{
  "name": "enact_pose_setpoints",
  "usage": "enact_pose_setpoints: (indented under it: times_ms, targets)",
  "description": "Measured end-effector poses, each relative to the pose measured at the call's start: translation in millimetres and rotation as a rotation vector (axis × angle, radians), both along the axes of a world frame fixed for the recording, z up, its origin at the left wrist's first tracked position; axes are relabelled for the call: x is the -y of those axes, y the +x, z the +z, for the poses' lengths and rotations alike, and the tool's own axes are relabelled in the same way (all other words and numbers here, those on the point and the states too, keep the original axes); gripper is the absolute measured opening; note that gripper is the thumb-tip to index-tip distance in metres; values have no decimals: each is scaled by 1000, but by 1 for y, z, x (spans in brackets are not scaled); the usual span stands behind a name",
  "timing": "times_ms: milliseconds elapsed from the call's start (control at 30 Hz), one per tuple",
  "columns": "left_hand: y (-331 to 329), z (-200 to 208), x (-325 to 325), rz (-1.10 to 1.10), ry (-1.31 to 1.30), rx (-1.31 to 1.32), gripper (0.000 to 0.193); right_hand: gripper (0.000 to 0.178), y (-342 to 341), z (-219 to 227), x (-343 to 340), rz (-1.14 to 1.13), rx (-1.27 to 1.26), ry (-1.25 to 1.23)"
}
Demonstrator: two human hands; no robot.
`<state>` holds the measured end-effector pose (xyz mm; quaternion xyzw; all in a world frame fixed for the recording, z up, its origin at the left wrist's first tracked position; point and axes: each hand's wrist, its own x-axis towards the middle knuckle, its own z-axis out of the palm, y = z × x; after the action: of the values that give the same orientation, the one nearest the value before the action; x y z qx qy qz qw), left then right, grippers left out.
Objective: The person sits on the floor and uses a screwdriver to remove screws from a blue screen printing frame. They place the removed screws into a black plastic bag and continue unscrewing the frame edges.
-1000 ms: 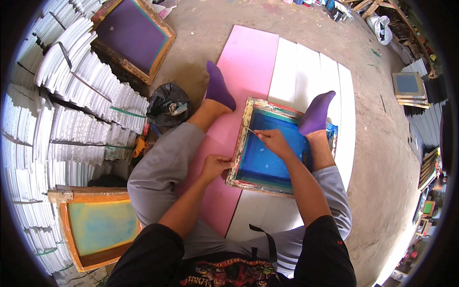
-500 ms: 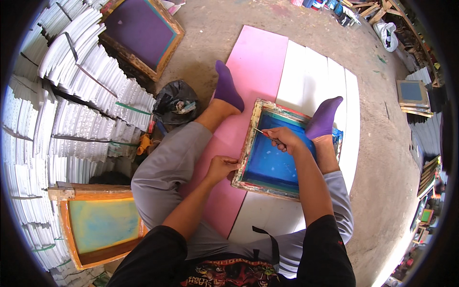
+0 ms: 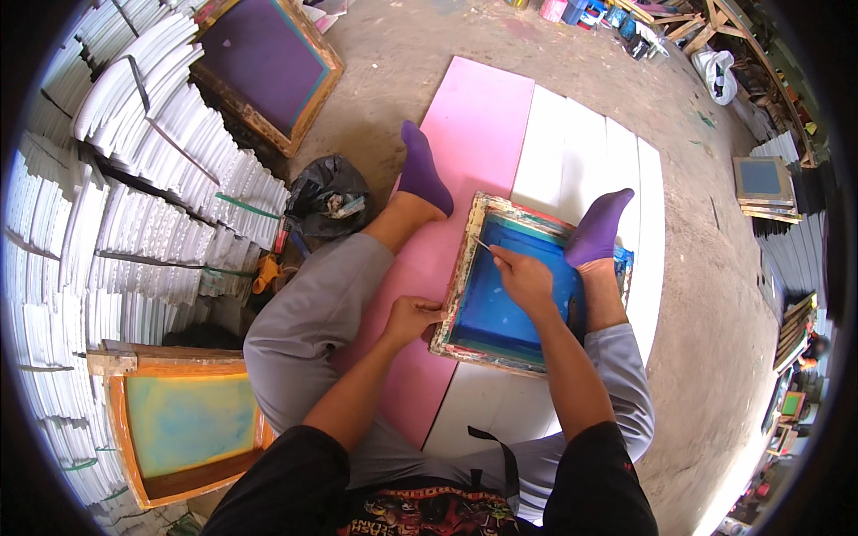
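Observation:
A screen printing frame (image 3: 465, 268) with a worn, paint-crusted wooden border and blue mesh lies across the pink and white boards between my legs. My left hand (image 3: 413, 320) is closed at the frame's left side, fingertips pinching the outer edge near its lower corner. Over the mesh, my right hand (image 3: 525, 279) grips a thin screwdriver-like tool (image 3: 483, 244). The tool's slim metal shaft points at the inner side of the frame's left border; its handle is hidden in my fingers. My right foot (image 3: 597, 230), in a purple sock, rests over the frame's right side.
Bundled stacks of white sheets (image 3: 147, 223) rise on the left. A purple-mesh screen (image 3: 259, 67) leans there, with a black plastic bag (image 3: 329, 196) nearby. A yellowish-mesh screen (image 3: 192, 420) stands beside my left leg. More small screens (image 3: 764, 183) are piled at the far right.
My right hand has turned over the tool, its back now facing up and covering the handle. The tool's tip stays near the left border. My left hand keeps its place on the frame.

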<state>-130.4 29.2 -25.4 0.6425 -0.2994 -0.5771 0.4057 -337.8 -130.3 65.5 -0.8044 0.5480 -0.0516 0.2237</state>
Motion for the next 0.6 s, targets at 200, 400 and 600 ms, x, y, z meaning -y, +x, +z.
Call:
enact_pose_setpoints:
  times_ms: [200,400,600]
  targets:
    - [0,9,2,-3,23,-40,31,28,8,2,3,17,-71,-37]
    - [0,11,1,-5,-1,-41,31,27,8,1,1,40,-96,-91]
    - [0,7,2,-7,-22,-32,30,27,10,3,3,41,-53,-70]
